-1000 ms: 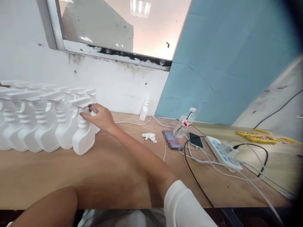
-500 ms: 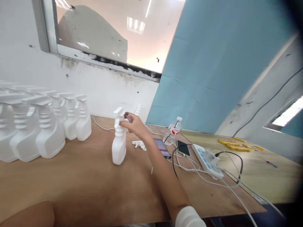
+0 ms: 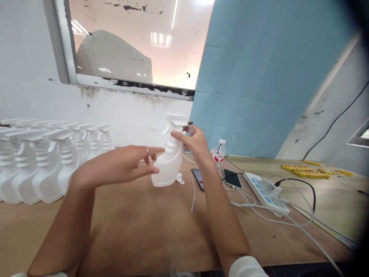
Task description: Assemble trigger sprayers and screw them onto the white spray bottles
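Observation:
A white spray bottle [image 3: 167, 167] is held by its neck, slightly tilted, in my right hand [image 3: 196, 142]. That hand also has a small clear tube with a dark top [image 3: 190, 129] standing up between its fingers. From the left, my left hand [image 3: 127, 163] reaches to the bottle's side, fingers stretched and apart, a ring on one of them. Its fingertips overlap the bottle's edge; whether they touch it I cannot tell. Just behind the bottle's base lies a small white plastic piece [image 3: 180, 178], partly hidden.
Several white spray bottles [image 3: 47, 181] stand in rows at the left. On the right are two phones [image 3: 232, 179], a water bottle [image 3: 219, 150], a power strip [image 3: 266, 194] with tangled white and black cables, and yellow pieces [image 3: 311, 174] farther off.
My right hand has brought the spray bottle to the right and turned it. My left hand has come in from the lower left up to the bottle. The head view has shifted a little.

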Action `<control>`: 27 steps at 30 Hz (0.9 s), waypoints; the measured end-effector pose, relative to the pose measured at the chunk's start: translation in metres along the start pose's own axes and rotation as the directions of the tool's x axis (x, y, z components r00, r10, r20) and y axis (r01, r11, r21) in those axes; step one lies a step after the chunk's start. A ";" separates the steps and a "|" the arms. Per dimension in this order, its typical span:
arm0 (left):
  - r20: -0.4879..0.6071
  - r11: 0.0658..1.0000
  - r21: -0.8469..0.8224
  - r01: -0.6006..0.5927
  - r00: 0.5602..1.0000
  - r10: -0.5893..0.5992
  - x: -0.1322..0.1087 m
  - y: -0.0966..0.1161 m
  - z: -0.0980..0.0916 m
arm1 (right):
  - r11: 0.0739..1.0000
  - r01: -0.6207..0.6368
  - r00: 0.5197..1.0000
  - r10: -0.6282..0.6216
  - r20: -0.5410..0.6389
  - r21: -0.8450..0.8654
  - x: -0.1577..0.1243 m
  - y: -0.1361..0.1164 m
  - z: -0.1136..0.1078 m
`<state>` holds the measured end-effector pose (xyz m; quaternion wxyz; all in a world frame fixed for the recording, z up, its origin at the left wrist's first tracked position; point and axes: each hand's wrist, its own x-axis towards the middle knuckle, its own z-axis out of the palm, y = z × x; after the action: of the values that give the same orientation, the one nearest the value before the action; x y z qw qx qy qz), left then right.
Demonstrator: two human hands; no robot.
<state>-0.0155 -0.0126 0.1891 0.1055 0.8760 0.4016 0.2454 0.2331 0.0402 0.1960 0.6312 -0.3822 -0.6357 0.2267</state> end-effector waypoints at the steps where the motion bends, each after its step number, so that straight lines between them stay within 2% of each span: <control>1: 0.020 0.999 0.049 -0.007 1.000 0.006 0.010 0.003 0.003 | 1.000 -0.001 1.000 0.002 -0.013 0.029 -0.001 -0.001 0.002; 5: 0.142 0.978 0.207 -0.004 0.990 -0.026 0.046 0.009 0.018 | 0.989 -0.025 0.998 0.034 -0.060 0.143 -0.005 -0.005 0.007; 8: 0.194 0.984 0.175 -0.036 0.981 0.002 0.055 0.005 0.020 | 0.980 -0.021 0.999 0.029 -0.036 0.196 -0.008 -0.008 0.006; 10: 0.229 0.992 0.099 -0.072 0.972 0.048 0.054 -0.001 0.018 | 0.967 -0.024 0.995 -0.001 0.099 0.252 -0.011 -0.010 0.002; 12: 0.279 0.997 0.029 -0.070 0.959 0.059 0.053 -0.008 0.015 | 0.955 -0.046 0.957 -0.041 0.287 0.292 -0.013 -0.011 0.000; 14: 0.311 0.999 -0.002 -0.037 0.950 0.036 0.053 -0.017 0.015 | 0.952 -0.061 0.914 -0.067 0.400 0.300 -0.013 -0.008 0.002; 16: 0.302 1.000 0.007 0.008 0.953 -0.010 0.056 -0.025 0.017 | 0.957 -0.052 0.925 -0.061 0.376 0.285 -0.011 -0.004 0.006; 19: 0.278 0.999 -0.001 0.045 0.960 -0.043 0.061 -0.035 0.020 | 0.964 -0.034 0.971 -0.030 0.235 0.263 -0.005 0.004 0.012; 22: 0.290 0.984 -0.176 -0.017 0.955 0.068 0.068 -0.046 0.023 | 0.948 -0.028 0.967 -0.055 0.250 0.317 -0.004 0.005 0.007; 24: 0.292 0.907 -0.419 -0.037 0.940 0.174 0.073 -0.056 0.028 | 0.912 -0.014 0.949 -0.117 0.292 0.409 -0.005 0.001 -0.003; 25: 0.283 0.830 -0.558 -0.026 0.934 0.219 0.075 -0.062 0.033 | 0.888 -0.004 0.942 -0.151 0.300 0.460 -0.006 -0.001 -0.009; 27: 0.230 0.602 -0.798 0.028 0.937 0.261 0.079 -0.075 0.046 | 0.842 0.019 0.930 -0.213 0.300 0.540 -0.007 -0.007 -0.020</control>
<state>0.0029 0.0968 0.1478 0.5288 0.7911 0.1696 0.2566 0.2506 0.0266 0.1986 0.6018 -0.1078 -0.6725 0.4171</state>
